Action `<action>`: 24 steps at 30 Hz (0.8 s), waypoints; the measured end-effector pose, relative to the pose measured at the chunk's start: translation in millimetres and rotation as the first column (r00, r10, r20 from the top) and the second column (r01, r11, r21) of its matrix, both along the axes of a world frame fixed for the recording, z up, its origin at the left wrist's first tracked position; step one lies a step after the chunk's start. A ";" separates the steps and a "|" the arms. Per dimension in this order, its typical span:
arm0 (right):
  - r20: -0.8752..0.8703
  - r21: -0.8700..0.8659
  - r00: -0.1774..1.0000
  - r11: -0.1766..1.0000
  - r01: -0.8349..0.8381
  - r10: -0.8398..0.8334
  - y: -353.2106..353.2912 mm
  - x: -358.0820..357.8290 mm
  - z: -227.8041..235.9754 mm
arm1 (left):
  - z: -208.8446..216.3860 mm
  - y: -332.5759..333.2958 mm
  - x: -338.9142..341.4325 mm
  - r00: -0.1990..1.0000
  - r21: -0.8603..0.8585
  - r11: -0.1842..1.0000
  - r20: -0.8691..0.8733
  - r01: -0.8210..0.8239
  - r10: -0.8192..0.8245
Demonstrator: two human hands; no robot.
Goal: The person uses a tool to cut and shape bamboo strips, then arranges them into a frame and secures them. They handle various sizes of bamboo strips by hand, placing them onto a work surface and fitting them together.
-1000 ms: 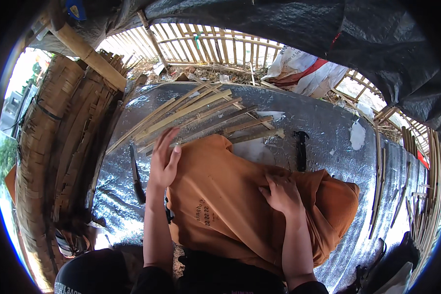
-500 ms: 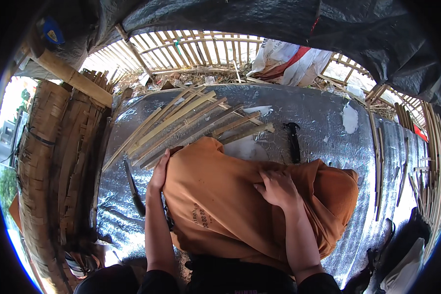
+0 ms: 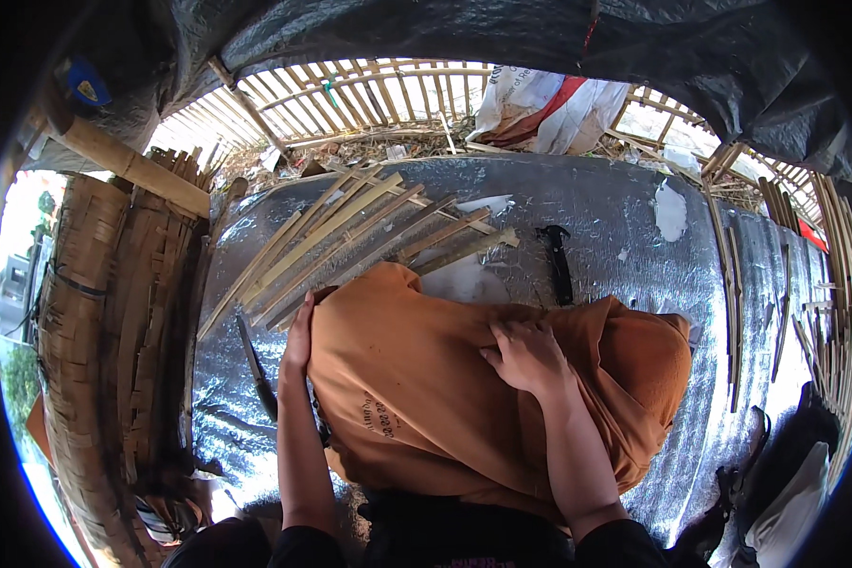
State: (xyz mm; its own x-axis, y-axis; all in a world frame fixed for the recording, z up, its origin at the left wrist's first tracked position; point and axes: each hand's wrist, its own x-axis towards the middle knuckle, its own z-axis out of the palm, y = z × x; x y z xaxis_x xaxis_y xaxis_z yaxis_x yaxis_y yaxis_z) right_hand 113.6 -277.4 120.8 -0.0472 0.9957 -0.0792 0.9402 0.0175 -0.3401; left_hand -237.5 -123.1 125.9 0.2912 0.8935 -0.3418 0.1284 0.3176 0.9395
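Note:
A large orange-brown cloth with dark print, probably a garment, lies bunched and bulging in front of me; whatever fills or lies under it is hidden. My left hand rests against its left side with the fingers extended, their tips partly hidden at its far edge. On top of the cloth, right of the middle, my right hand lies with its fingers loosely bent and the thumb apart. Folds gather around a rounded bulge at the cloth's right end. Just left of my left forearm is a dark-handled blade.
Bamboo strips lie fanned beyond the cloth on a silvery sheet. A black hammer lies beyond my right hand. Rolled woven bamboo stands at left; more thin strips lie at right. Dark tarpaulin hangs overhead.
The view has shifted slightly, so the surroundings sit a little differently in the picture. Both hands stay on the cloth; my right hand's fingers have moved slightly toward the far left.

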 end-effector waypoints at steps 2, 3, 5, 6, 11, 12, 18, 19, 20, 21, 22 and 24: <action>0.004 -0.030 1.000 1.000 -0.006 0.006 1.6 -2.4 1.8 | -0.5 2.3 -5.2 1.000 0.026 1.000 -0.029 0.004 -0.004; 0.005 -0.029 1.000 1.000 -0.004 0.004 1.8 -2.6 -0.2 | 1.5 4.0 -6.4 0.996 0.074 0.997 -0.087 -0.023 0.029; -0.003 -0.013 1.000 1.000 -0.008 0.008 2.5 -3.7 -5.6 | 5.3 6.5 -4.7 0.988 0.126 0.991 -0.144 -0.043 0.061; 0.003 -0.010 1.000 1.000 -0.001 0.001 3.9 -1.7 -3.8 | 12.6 8.5 0.7 0.925 0.386 0.921 -0.328 -0.055 0.193; 0.010 -0.072 1.000 0.997 -0.006 0.006 -0.8 -0.3 -10.3 | 65.5 23.2 88.6 0.801 0.781 0.598 -0.468 0.178 0.374; 0.015 -0.075 1.000 0.997 -0.002 0.003 0.7 0.0 -7.8 | 72.1 24.2 118.8 0.821 0.777 0.580 -0.483 0.242 0.305; -0.020 -0.115 1.000 0.993 -0.017 0.015 4.7 -1.0 -3.8 | -30.6 27.1 238.3 0.117 0.033 0.655 -0.989 0.755 -0.085; -0.019 -0.114 1.000 0.993 -0.022 0.020 6.3 -5.9 -2.0 | -55.6 25.9 231.5 0.032 -0.025 0.611 -0.996 0.791 -0.081; -0.010 -0.121 1.000 0.993 -0.013 0.012 5.2 -5.1 -1.1 | -69.8 22.6 233.0 -0.045 -0.083 0.555 -0.996 0.828 -0.082; -0.011 -0.131 1.000 0.991 -0.007 0.006 3.6 -3.8 -2.5 | -70.0 24.1 237.8 -0.095 -0.184 0.578 -0.979 0.795 -0.182; -0.008 -0.107 1.000 0.994 -0.011 0.011 2.8 -2.4 -3.2 | -69.3 26.2 239.7 -0.099 -0.192 0.571 -0.977 0.798 -0.190; -0.010 -0.084 1.000 0.996 -0.016 0.015 3.3 -2.4 -5.3 | -67.7 30.5 238.9 -0.011 -0.229 0.586 -0.937 0.777 -0.350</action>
